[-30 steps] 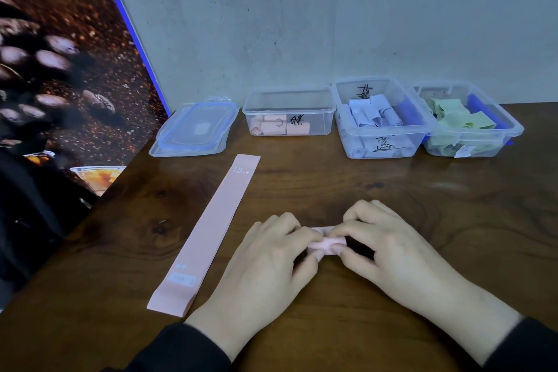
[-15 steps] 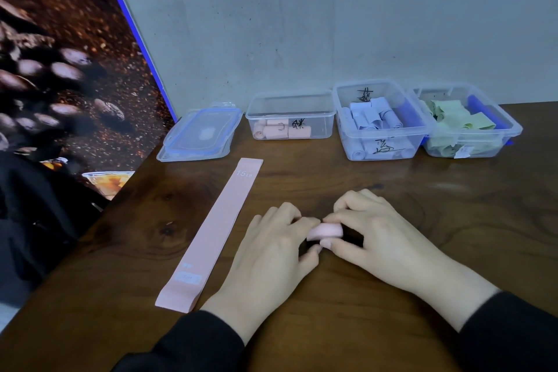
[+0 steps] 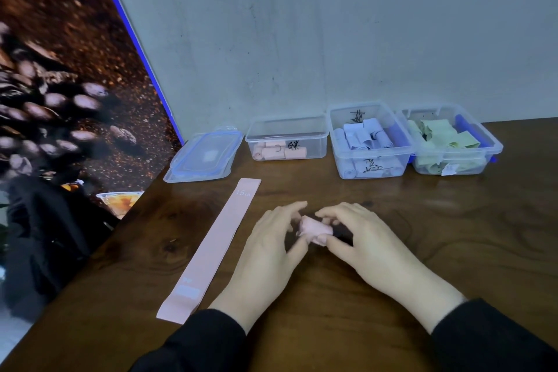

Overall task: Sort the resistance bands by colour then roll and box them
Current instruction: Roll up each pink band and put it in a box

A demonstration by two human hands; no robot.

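A small rolled pink band point(image 3: 314, 229) sits between my two hands near the middle of the wooden table point(image 3: 453, 235). My left hand point(image 3: 271, 254) pinches its left end, and my right hand point(image 3: 368, 244) pinches its right end with curled fingers. A second pink band point(image 3: 211, 248) lies flat and unrolled to the left of my left hand. At the back, a clear box point(image 3: 287, 142) holds a few pink rolls. Beside it a box point(image 3: 370, 142) holds pale blue rolls, and the rightmost box point(image 3: 450, 142) holds green bands.
A clear lid with blue clips point(image 3: 205, 158) lies left of the pink box. A grey wall stands right behind the boxes. A leaning poster of coffee beans point(image 3: 60, 100) borders the table's left side.
The pink roll has grown tighter and now sits lifted slightly between my fingertips. Both hands have shifted a little farther from me. The flat band has not moved.
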